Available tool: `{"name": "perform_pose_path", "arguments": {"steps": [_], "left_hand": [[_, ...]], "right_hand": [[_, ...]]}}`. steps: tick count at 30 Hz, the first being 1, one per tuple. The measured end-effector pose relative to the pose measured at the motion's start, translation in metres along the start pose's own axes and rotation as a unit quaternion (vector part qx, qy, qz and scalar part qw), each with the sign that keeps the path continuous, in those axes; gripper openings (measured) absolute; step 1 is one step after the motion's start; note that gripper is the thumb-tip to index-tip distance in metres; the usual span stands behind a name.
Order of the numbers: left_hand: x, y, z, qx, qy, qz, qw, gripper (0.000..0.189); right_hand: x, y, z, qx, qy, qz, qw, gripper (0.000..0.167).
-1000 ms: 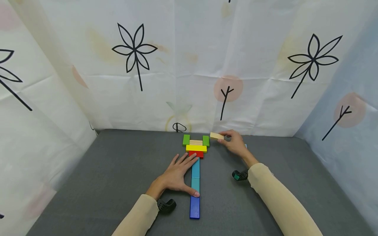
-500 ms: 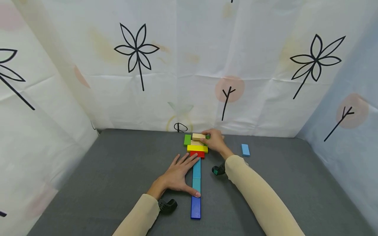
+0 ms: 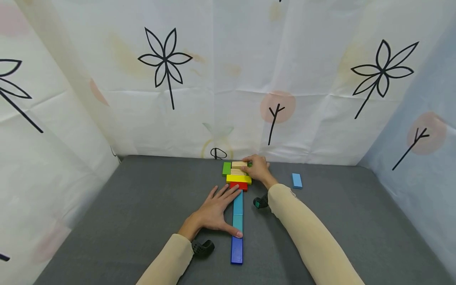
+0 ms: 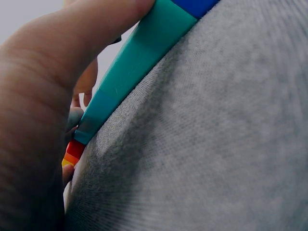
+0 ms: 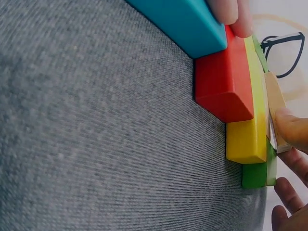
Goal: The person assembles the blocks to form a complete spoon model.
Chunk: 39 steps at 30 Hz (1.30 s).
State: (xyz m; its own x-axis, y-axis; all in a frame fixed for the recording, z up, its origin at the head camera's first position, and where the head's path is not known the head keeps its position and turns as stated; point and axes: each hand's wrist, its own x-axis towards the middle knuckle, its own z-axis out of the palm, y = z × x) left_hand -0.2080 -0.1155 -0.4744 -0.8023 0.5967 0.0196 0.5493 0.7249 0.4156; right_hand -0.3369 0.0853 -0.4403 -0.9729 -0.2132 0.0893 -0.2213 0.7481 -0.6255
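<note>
My right hand (image 3: 259, 168) pinches a plain wooden block (image 3: 238, 164) between thumb and fingers at the row's far end. In the right wrist view it sits slightly tilted over the row. Another plain block (image 3: 238, 171) lies just nearer, flanked by a green block (image 3: 226, 168) and a second green block (image 5: 257, 175), mostly hidden by the hand in the head view. Nearer come a yellow block (image 3: 238, 179), a red one (image 3: 244, 186), light blue (image 3: 238, 204), turquoise (image 3: 237, 222) and dark blue (image 3: 236, 251). My left hand (image 3: 213, 211) spreads along the row, fingertips at the red block, thumb by the turquoise-blue joint.
A loose light blue block (image 3: 297, 181) lies on the grey tabletop (image 3: 338, 221) right of the right hand. White printed cloth (image 3: 228, 79) hangs behind the table's far edge and along both sides. Dark bands (image 3: 203, 248) are on the wrists.
My right hand has moved left, bringing the plain wooden block from beside the right green block to above the other plain one. This uncovered the loose light blue block. The left hand stays put.
</note>
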Motion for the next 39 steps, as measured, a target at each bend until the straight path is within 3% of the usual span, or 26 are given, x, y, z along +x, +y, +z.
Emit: {"name": "perform_pose_path", "arguments": {"steps": [16,20,30,39], "left_hand": [[0.001,0.0,0.0,-0.005,0.0,0.005,1.0,0.126],[0.001,0.0,0.0,-0.005,0.001,0.006,1.0,0.127],[0.001,0.002,-0.001,-0.005,0.004,0.004,1.0,0.126],[0.0,0.001,-0.001,-0.011,0.004,0.006,0.9999,0.126]], "right_hand": [[0.002,-0.005,-0.002,-0.017,-0.04,0.024,0.9988,0.031],[0.001,-0.002,-0.003,-0.012,-0.041,0.012,0.999,0.033],[-0.026,0.019,-0.024,0.053,0.016,-0.035,0.9979,0.042],[-0.068,0.054,-0.052,0.069,0.094,-0.031,0.9927,0.048]]}}
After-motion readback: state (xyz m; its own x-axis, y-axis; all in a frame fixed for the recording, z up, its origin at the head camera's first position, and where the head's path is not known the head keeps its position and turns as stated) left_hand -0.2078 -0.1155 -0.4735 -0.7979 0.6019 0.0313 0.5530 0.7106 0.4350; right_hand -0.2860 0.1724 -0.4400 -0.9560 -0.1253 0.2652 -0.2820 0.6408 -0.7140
